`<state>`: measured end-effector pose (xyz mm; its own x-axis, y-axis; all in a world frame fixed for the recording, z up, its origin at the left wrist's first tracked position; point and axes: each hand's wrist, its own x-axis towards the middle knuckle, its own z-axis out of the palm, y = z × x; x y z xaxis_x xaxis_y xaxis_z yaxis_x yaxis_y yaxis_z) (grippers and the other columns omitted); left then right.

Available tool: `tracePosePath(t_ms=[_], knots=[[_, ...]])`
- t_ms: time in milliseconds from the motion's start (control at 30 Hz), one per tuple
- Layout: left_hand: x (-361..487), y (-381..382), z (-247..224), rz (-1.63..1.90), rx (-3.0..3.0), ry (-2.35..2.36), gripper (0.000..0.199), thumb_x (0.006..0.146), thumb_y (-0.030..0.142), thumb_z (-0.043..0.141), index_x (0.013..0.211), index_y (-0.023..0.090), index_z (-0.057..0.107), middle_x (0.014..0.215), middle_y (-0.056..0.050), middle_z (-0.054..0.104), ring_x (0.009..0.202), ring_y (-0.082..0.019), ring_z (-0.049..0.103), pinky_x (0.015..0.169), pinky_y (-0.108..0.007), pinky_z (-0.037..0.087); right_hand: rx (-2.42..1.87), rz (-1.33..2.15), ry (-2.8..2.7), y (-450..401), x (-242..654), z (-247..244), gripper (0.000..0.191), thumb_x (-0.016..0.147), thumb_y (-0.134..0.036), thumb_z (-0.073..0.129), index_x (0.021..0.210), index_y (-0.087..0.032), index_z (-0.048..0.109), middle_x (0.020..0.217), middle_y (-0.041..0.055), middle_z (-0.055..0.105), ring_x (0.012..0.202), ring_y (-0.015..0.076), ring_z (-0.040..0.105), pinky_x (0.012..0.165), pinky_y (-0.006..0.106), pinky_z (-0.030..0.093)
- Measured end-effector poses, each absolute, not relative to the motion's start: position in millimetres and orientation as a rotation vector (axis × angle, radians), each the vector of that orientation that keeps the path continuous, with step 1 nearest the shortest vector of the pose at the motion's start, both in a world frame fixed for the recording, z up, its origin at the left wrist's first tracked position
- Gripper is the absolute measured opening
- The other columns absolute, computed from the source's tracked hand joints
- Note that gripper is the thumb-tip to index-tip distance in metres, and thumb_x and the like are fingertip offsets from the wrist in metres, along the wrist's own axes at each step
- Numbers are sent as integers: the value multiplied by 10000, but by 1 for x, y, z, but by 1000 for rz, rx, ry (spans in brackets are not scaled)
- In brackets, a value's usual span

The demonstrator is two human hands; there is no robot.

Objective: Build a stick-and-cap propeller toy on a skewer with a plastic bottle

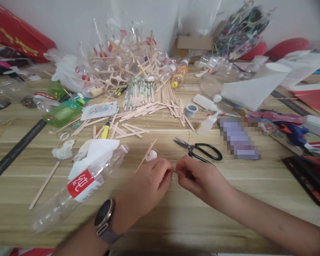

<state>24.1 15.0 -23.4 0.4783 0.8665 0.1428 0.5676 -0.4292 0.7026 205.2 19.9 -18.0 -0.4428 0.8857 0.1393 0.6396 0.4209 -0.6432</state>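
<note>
My left hand [157, 179], with a watch on its wrist, and my right hand [196, 174] are both closed in pinches. Their fingertips almost meet over the table. Something small and thin shows between them, too little to name. Just beyond my left hand, a slim wooden stick [144, 160] rises at a slant beside a white bottle cap [152, 155]; whether that hand holds them is hidden. A thin wire [170, 153] curves over the table behind my hands. Scissors with black handles [202, 149] lie beyond my right hand, blades partly apart.
An empty plastic bottle [81, 186] lies left, near white paper [94, 154] and a lone craft stick [44, 185]. Ahead are scattered craft sticks [133, 129], a wire spool [191, 110] and a glue bottle [207, 123]. A blurred-out purple object [238, 138] lies right.
</note>
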Motion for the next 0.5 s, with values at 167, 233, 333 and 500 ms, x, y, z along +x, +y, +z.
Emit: tracePosePath(t_ms=[167, 233, 333, 500], knots=[[23, 14, -25, 711, 2191, 1187, 148, 882, 137, 492, 944, 199, 612, 900, -57, 707, 836, -201, 646, 757, -310, 483, -1333, 809, -2175, 18, 206, -17, 126, 754, -110, 469, 708, -227, 454, 533, -71, 475, 451, 91, 431, 431, 195, 299], [23, 14, -26, 712, 2221, 1150, 156, 893, 144, 492, 966, 203, 618, 925, -60, 710, 853, -200, 650, 767, -307, 488, -1353, 846, -2144, 17, 206, -16, 121, 749, -117, 472, 697, -226, 462, 531, -69, 475, 454, 93, 440, 423, 199, 292], [23, 15, -26, 743, 2279, 1069, 176, 922, 149, 477, 989, 196, 633, 990, -70, 714, 914, -192, 651, 819, -297, 493, -1389, 996, -2040, 16, 206, -15, 96, 751, -150, 472, 693, -227, 479, 499, -77, 456, 412, 93, 432, 396, 206, 286], [21, 14, -27, 833, 2356, 1005, 244, 918, 83, 447, 995, 184, 656, 963, -59, 722, 881, -162, 660, 801, -268, 516, -1421, 1625, -1643, 20, 206, -9, 64, 752, -232, 515, 707, -223, 471, 471, -101, 476, 305, 58, 401, 309, 172, 235]])
